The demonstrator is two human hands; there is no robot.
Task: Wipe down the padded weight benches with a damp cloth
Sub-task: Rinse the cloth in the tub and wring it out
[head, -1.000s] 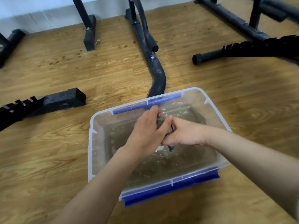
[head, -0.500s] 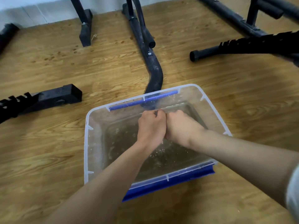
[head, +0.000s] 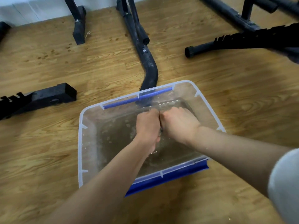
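Fingers of your left hand (head: pixel 148 125) and right hand (head: pixel 178 122) are clenched fist to fist, wringing the barely visible cloth (head: pixel 160 130) over the tub (head: pixel 80 143). Twist off-centre and murky water could splash onto the wood floor (head: pixel 48 151).

I can barely see the cloth (head: pixel 160 130): only a dark sliver shows in the seam where my two fists press together, over the murky water in the clear plastic tub (head: pixel 80 143). Its colour and shape I cannot tell. The black bench frames (head: pixel 148 65) stand on the wooden floor beyond the tub; I see no padding in view.
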